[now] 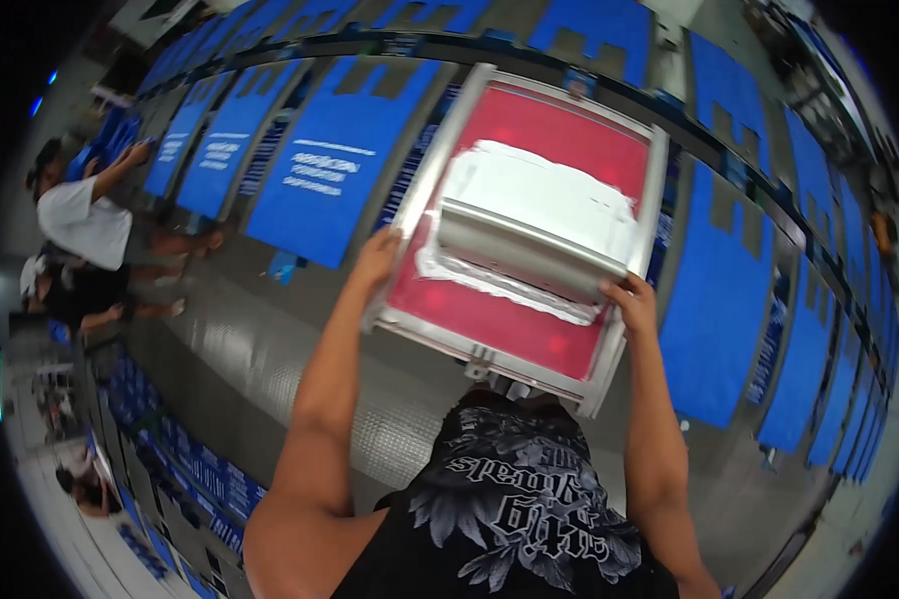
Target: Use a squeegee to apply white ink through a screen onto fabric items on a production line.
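Note:
A screen printing frame with metal rails and red mesh is held in front of me, slightly tilted. White ink is spread in a broad patch over the mesh. Across the ink lies a wide metal squeegee, with a ragged line of ink along its near edge. My left hand is closed on the frame's left rail. On the opposite rail, beside the squeegee's right end, my right hand is closed too, its thumb side close to the squeegee. The fingers under the rails are hidden.
Long racks with blue fabric panels on boards run to the left and right; some panels carry white print. More blue panels hang at my right. Two people are at the far left beside the rack. A grey floor lies behind me.

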`<state>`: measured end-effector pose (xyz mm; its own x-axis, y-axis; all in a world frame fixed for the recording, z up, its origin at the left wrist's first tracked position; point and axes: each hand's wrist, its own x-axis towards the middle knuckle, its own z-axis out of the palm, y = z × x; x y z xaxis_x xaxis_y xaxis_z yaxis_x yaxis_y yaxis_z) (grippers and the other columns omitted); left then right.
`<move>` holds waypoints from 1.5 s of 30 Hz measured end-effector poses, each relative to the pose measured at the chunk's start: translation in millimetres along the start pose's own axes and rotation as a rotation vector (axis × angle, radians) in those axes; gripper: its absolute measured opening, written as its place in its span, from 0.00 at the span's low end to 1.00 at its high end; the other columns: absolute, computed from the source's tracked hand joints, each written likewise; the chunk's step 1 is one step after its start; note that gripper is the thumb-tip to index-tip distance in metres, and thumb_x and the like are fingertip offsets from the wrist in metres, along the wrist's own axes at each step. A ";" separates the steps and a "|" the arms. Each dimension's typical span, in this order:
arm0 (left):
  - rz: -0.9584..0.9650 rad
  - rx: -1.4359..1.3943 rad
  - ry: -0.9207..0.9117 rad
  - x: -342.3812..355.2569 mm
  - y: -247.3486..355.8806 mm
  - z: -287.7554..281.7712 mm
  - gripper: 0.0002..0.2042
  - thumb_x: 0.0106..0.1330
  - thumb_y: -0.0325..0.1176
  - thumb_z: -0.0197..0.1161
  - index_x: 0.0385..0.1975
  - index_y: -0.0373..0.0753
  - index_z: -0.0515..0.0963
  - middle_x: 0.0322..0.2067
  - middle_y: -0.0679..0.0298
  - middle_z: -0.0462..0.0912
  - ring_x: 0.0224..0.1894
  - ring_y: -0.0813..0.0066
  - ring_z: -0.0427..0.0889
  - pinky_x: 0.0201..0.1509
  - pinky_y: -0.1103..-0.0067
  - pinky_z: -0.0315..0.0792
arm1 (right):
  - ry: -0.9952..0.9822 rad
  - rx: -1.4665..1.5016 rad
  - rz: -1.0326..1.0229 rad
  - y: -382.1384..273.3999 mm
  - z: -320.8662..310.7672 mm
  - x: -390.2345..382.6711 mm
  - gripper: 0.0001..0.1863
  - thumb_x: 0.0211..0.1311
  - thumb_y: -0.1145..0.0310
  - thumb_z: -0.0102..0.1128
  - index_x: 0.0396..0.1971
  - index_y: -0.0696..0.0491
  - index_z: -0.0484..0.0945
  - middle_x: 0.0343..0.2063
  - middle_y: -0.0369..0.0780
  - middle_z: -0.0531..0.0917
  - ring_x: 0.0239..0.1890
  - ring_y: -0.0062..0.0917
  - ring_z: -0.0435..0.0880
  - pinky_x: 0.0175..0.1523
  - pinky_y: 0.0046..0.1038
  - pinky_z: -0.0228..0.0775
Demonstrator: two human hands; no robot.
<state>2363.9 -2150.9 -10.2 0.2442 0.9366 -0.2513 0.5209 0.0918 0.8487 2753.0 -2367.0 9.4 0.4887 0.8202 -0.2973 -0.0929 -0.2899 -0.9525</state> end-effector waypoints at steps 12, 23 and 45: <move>0.031 -0.220 -0.200 -125.4 98.9 215.1 0.23 0.70 0.42 0.50 0.57 0.31 0.67 0.52 0.54 0.75 0.54 0.71 0.72 0.57 0.78 0.64 | 0.218 -0.071 -0.063 -31.9 -256.0 -109.6 0.19 0.36 0.73 0.68 0.36 0.58 0.80 0.38 0.36 0.76 0.44 0.25 0.73 0.51 0.25 0.63; 0.033 -0.141 -0.128 -185.4 136.4 337.2 0.22 0.69 0.42 0.52 0.55 0.32 0.70 0.49 0.51 0.78 0.53 0.68 0.75 0.56 0.78 0.66 | 0.177 -0.072 -0.012 14.6 -396.0 -108.2 0.19 0.38 0.73 0.68 0.36 0.59 0.80 0.40 0.36 0.74 0.46 0.24 0.72 0.50 0.25 0.67; 0.004 -0.070 -0.086 -170.3 127.4 355.8 0.24 0.68 0.47 0.52 0.57 0.37 0.69 0.48 0.56 0.78 0.49 0.71 0.75 0.54 0.77 0.66 | 0.057 -0.041 -0.020 49.9 -411.8 -83.5 0.24 0.44 0.70 0.68 0.45 0.57 0.78 0.39 0.37 0.79 0.45 0.23 0.74 0.55 0.26 0.60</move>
<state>2679.7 -2419.0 -24.9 0.3171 0.9049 -0.2838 0.4618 0.1140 0.8796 3064.7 -2653.1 13.7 0.5386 0.7970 -0.2733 -0.0482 -0.2948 -0.9544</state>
